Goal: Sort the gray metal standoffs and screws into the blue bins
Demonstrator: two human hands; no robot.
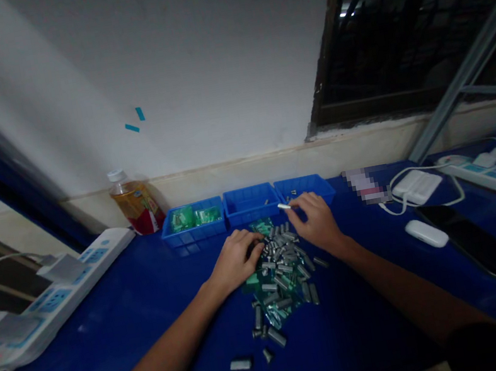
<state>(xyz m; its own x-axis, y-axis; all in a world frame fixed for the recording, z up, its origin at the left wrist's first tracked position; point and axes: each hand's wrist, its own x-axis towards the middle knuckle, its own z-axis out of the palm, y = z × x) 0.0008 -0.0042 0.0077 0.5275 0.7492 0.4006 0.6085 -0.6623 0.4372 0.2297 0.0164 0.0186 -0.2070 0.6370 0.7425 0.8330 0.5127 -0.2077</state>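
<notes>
My right hand (318,222) pinches a small bright metal cylinder (284,206) between thumb and fingertips, just in front of the blue bins. At the left side of a heap of grey metal cylinders (281,282), my left hand (236,258) is closed, thumb and fingers curled together. What they hold, if anything, is hidden. Under and among the cylinders lie green-tinted plastic bags (278,316). Small screws are mixed into the heap, and one loose screw (268,355) lies near a separate cylinder (240,364) at the front.
Three blue bins stand along the wall: the left bin (194,234) holds green bags, the middle bin (252,211) and right bin (325,188) a few small parts. A drink bottle (136,202), power strips (63,295), a phone (479,244) and a white case (427,233) flank the work area.
</notes>
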